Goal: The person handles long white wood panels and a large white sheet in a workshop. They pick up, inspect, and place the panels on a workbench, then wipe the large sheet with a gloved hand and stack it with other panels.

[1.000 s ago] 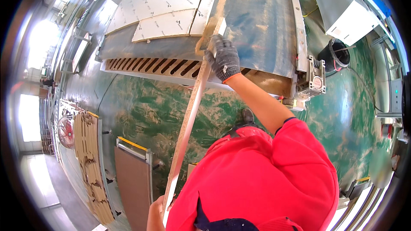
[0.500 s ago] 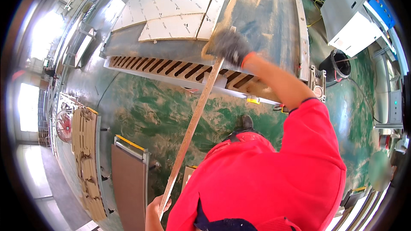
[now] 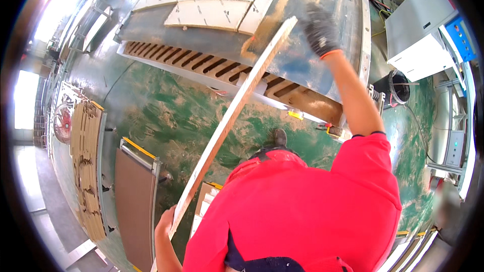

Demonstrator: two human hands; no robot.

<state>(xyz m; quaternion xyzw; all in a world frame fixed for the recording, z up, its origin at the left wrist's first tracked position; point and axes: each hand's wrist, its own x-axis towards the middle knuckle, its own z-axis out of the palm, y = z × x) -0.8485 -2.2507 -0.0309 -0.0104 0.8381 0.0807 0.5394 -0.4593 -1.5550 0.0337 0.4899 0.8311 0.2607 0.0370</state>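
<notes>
Board strip (image 3: 236, 113) slants up from our left hand (image 3: 165, 221), across the slotted front edge (image 3: 212, 68) and over the dusty machine bed (image 3: 348, 15). Beyond the bed's right side we see a black bucket (image 3: 385, 88) with a thin rod (image 3: 409, 84) across its mouth; we cannot make out what lies inside. Our bare left hand, low beside our red shirt (image 3: 307, 211), wraps round the strip's lower end. Our right forearm (image 3: 351, 90) reaches forward, and the gloved right hand (image 3: 321, 30), blurred, hovers just beside the upper end, apart from it; we cannot tell whether it is curled or spread.
</notes>
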